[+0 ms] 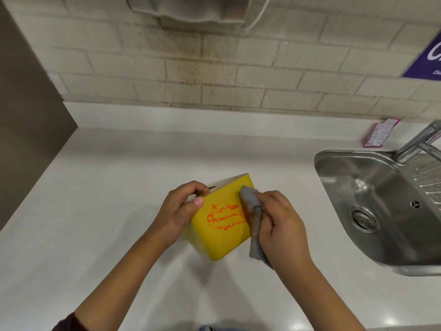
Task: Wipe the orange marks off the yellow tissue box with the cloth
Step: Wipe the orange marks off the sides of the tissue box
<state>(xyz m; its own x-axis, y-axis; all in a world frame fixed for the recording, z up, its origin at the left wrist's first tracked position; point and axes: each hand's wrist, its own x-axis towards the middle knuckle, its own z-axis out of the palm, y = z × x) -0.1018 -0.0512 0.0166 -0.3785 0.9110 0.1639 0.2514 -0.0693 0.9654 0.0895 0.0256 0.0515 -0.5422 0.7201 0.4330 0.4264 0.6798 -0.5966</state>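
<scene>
Head view:
- A white counter (95,211) fills most of the frame and meets a wall (214,75) of pale brick-shaped tiles along its far edge; the tiles are stained darker in the middle.
- A grey metal dispenser (191,10) hangs on the wall at the top, and a purple sign (427,60) sits at the upper right.
- A dark panel (26,91) closes off the counter's left edge.
- A steel sink (334,177) is set into the counter's right side, with a drain (362,218) in its floor, a tap (417,142) at its far corner and a wire rack (427,173) at the frame's right edge.
- A pink packet (379,133) lies by the far edge, just behind the sink.
- The yellow box (222,242) is tilted over the middle of the counter, left of the sink; whether its low corner touches the surface cannot be told.
- Orange marks (224,217) squiggle across the face turned to the camera.
- The left hand (179,211) grips the box's upper left edge, fingers curled over the top and thumb on the yellow face.
- The right hand (281,223) has its fingers curled round a grey cloth (250,206), pressed to the box's right edge, just beside the marks.
</scene>
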